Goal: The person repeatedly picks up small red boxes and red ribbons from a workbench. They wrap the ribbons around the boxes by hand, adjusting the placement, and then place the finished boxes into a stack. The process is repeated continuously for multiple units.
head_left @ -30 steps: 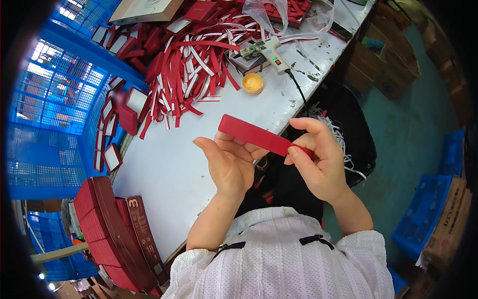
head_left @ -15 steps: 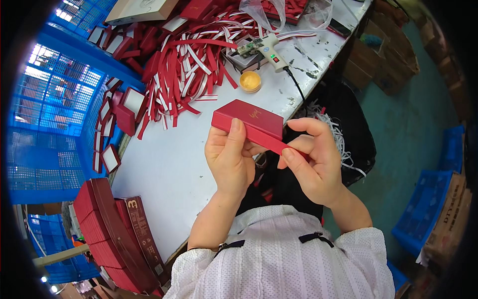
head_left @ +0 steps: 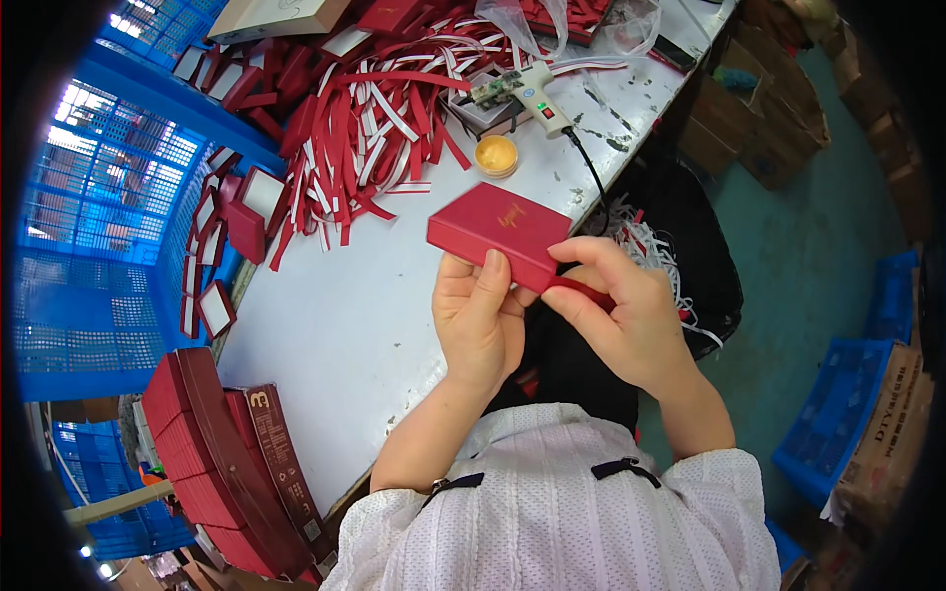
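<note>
In front of me is a small flat red box (head_left: 498, 223) with gold script on its top, tilted over the table's near edge. My left hand (head_left: 479, 323) grips it from below, thumb against its near side and fingers underneath. At the box's right end, my right hand (head_left: 631, 320) pinches a red adhesive-looking strip (head_left: 588, 291) between thumb and index finger. The index fingertip touches the box's corner. Part of the strip is hidden by the right fingers.
A pile of red-and-white strips (head_left: 365, 138) covers the table's far side, near a hot glue gun (head_left: 532, 94) and a round yellow pot (head_left: 496, 156). Red boxes (head_left: 246, 231) fill a blue crate (head_left: 99, 227) at left. Stacked red boxes (head_left: 192, 453) stand nearer. A black bag (head_left: 705, 236) holds scraps.
The box has turned so more of its top shows. My right hand has drawn in close against the box's end, and the strip lies less exposed along the side.
</note>
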Motion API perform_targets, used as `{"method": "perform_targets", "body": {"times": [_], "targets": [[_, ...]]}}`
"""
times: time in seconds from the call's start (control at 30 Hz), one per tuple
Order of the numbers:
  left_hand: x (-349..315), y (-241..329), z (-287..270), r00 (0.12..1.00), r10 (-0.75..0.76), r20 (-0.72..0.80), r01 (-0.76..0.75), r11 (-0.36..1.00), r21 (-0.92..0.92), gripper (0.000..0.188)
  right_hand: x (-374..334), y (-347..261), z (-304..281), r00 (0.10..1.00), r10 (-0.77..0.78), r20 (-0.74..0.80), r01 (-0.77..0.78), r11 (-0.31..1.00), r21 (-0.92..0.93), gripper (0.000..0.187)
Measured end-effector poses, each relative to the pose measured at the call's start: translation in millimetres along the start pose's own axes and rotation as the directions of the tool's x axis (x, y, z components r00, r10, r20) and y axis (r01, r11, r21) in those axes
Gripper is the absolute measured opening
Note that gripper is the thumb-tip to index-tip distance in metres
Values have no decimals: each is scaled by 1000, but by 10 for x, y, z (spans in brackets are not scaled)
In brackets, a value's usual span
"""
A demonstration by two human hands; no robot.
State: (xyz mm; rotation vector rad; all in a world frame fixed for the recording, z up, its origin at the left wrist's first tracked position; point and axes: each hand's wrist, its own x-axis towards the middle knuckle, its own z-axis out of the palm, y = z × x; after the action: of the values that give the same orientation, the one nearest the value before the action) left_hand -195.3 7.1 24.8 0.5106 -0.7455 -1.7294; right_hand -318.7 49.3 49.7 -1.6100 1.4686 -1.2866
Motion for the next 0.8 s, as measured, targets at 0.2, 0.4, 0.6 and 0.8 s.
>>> {"method": "perform_targets", "body": {"times": [0.2, 0.4, 0.6, 0.8], "targets": [[22, 181, -194, 996, -80, -45, 59, 935, -348, 23, -9, 46, -271, 978, 209, 18, -210, 977, 38, 19], [-5, 258, -218, 988, -153, -15, 117, 811, -573, 22, 46, 127, -215, 995, 33, -94, -29, 998, 47, 17], [-60, 280, -167, 965, -263, 8, 199, 708, -677, 22, 74, 179, -203, 996, 66, -66, -64, 997, 32, 18], [-49, 149, -252, 973, -216, 81, 208, 672, -711, 23, 18, 154, -147, 995, 59, -78, -49, 992, 118, 15]]}}
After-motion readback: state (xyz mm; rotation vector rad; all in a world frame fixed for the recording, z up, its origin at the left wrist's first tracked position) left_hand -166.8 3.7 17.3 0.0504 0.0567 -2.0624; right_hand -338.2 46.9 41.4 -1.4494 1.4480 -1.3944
